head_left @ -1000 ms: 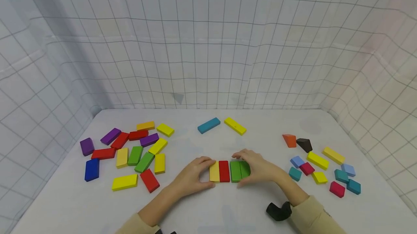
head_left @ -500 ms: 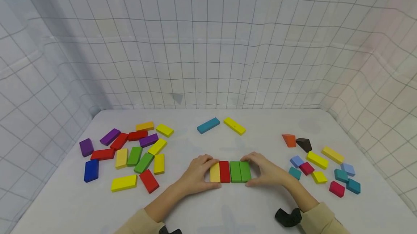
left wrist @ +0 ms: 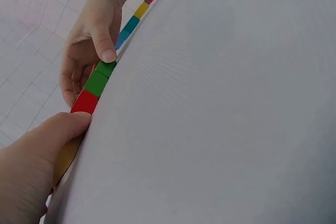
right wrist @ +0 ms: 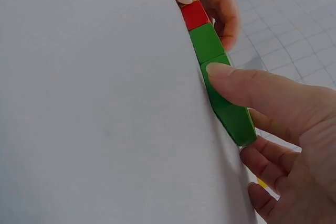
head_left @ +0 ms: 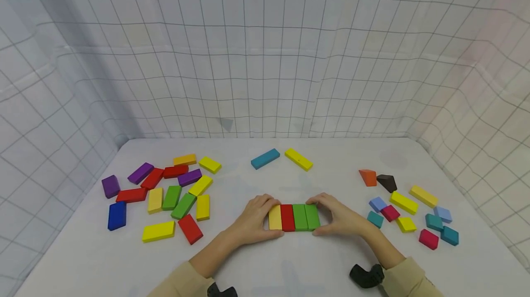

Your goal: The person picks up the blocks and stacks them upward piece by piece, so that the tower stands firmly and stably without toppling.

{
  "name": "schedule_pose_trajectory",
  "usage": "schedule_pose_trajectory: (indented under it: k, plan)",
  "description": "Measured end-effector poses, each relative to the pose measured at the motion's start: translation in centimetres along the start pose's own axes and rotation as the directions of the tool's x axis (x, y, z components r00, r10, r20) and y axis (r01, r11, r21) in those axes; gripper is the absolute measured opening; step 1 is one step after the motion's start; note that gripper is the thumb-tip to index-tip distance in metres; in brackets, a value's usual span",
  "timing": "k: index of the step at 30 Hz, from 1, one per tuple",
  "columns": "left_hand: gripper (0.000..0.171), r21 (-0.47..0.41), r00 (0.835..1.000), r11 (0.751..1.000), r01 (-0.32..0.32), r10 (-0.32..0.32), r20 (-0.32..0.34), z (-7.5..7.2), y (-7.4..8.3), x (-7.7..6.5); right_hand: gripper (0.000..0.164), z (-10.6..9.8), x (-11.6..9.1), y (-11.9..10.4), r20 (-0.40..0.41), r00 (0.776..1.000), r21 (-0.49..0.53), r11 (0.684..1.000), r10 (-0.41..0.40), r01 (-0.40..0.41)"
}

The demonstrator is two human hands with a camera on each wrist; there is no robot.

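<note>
At the middle of a white table [head_left: 331, 163], four flat blocks in one touching row between two bare hands.

From left to right, a yellow block [head_left: 275, 219], a red block [head_left: 287, 218], an inner green block [head_left: 300, 218] and an outer green block [head_left: 313, 218]. At the yellow block's near and far ends, a pinch by the left hand [head_left: 251, 222], thumb and fingers spread only to its length; at the outer green block's ends, a like grip by the right hand [head_left: 341, 219]. Partly masked by the thumb in the left wrist view, the yellow block; cut off nearest, both sleeves [head_left: 184, 282].
</note>
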State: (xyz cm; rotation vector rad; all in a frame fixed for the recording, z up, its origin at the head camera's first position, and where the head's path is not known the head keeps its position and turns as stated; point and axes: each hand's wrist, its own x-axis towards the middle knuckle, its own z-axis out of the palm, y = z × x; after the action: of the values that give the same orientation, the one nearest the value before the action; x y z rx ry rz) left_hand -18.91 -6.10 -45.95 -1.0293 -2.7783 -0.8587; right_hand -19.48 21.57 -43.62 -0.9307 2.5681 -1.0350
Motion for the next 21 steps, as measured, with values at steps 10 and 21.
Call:
schedule_pose_trajectory:
  k: [10,21]
  plan:
    - [0.057,0.001,0.999,0.999,-0.035,0.035,-0.007,-0.1,-0.3,0.4,0.060,0.2,0.1,0.2,-0.019,0.999,0.075,0.997,0.027,-0.026]
    - [0.059,-0.011,1.000,1.000,0.004,-0.004,-0.018,-0.2,-1.2,1.1,0.062,0.3,1.1,0.9,-0.075,0.997,0.067,0.998,-0.014,0.019]
